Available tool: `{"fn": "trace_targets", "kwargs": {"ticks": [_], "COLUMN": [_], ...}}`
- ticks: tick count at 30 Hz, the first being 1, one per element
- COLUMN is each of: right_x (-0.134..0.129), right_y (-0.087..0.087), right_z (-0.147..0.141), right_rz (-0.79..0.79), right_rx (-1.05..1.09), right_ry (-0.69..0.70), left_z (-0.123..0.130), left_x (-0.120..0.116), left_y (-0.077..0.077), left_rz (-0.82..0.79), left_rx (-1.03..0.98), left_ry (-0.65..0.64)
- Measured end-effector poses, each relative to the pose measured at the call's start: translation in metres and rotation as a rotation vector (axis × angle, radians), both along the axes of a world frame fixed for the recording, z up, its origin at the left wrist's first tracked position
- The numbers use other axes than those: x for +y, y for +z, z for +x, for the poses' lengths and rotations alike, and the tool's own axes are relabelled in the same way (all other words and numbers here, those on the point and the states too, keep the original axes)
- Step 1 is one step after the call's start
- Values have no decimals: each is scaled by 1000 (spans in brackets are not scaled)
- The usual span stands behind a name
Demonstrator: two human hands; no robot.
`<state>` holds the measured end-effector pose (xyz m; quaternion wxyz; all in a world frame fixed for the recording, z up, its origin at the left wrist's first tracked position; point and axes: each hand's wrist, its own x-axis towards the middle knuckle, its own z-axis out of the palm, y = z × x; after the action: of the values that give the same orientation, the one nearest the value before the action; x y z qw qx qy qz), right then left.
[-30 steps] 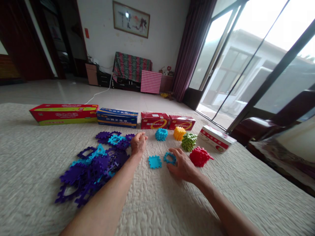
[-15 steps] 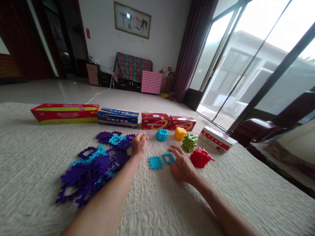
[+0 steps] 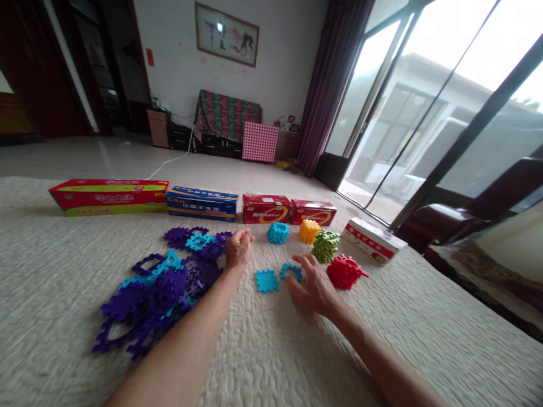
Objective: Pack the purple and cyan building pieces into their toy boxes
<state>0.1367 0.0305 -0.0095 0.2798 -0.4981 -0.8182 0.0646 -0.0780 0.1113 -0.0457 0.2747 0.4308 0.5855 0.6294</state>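
My left hand (image 3: 240, 247) rests beside the right edge of a heap of purple interlocking plastic pieces (image 3: 169, 285), which has some light-blue ones mixed in. Its fingers are curled closed, and no piece sticks out of them. Over the quilt, my right hand (image 3: 311, 285) is open, thumb and fingers apart around a light-blue square frame piece (image 3: 292, 271). The thumb overlaps that frame; whether it presses on it I cannot tell. Just left of the frame a solid light-blue square piece (image 3: 267, 281) lies flat.
Joined blocks in blue (image 3: 278, 233), yellow (image 3: 309, 231), green (image 3: 326, 246) and red (image 3: 345, 272) stand beyond and right of my right hand. Behind runs a row of boxes, including a long red-and-green box (image 3: 112, 198) and a blue box (image 3: 202, 204). A white-and-red box (image 3: 372, 240) stands at right.
My right thumb has moved forward onto the blue frame piece, now covering part of it. The left hand keeps its place and its curled shape.
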Motion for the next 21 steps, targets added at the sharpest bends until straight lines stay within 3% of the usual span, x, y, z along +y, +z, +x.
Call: {"fn": "trace_targets", "kwargs": {"ticks": [3,10,15,21], "right_x": [-4,0,3,43], "right_y": [3,9,7,20], "right_z": [-9,5,14,-3], "right_rz": [9,-106,-89,87], "right_rx": [-66,-107,-56,20], "right_ry": [-85,180,202,216], "left_z": [0,0,0,0], "left_x": [1,1,2,0], "left_y": [-1,-1,-2,-1], "left_rz": [3,6,2,-6], "left_rx": [-4,-38,-8,26], "left_ry": [-5,-14,-5,-9]}}
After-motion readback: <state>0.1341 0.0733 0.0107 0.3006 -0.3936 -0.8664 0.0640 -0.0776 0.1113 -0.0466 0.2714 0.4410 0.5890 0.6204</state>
